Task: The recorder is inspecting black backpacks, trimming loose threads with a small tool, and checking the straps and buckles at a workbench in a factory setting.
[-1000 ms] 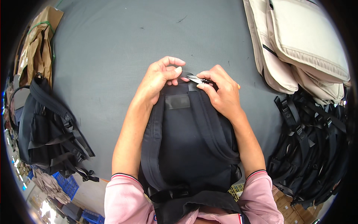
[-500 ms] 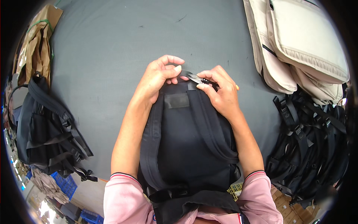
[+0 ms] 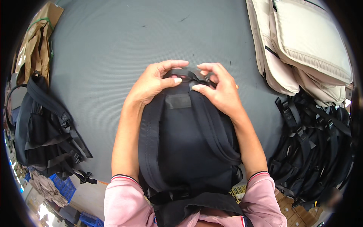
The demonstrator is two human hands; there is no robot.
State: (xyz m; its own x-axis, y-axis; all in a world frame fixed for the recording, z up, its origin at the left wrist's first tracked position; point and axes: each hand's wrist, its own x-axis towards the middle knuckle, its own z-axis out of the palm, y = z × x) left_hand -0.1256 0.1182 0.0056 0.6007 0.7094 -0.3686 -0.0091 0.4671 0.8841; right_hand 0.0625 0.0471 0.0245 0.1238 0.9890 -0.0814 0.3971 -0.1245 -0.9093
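A black backpack [image 3: 194,140] lies on the table in front of me, its shoulder straps facing up and its top edge away from me. My left hand [image 3: 155,81] is at the webbing grab handle [image 3: 179,72] on that edge, with the loop between thumb and fingers. Opposite it, my right hand [image 3: 223,89] curls near the loop's right end, thumb against the bag's top. Dark thread snips [image 3: 207,78] are tucked in that hand, mostly hidden by the fingers. A shiny dark patch [image 3: 178,101] sits below the handle.
Cream bags [image 3: 302,45] are stacked at the far right, with black backpacks [image 3: 314,147] heaped nearer. Another black backpack [image 3: 45,128] lies on the left, beside a brown paper package [image 3: 39,45]. Blue crates [image 3: 64,187] stand below the grey table [image 3: 151,34].
The snips' blades, which pointed left at the handle, have turned back into my right hand. My left hand has shifted from a pinch to around the handle. The backpack has barely moved.
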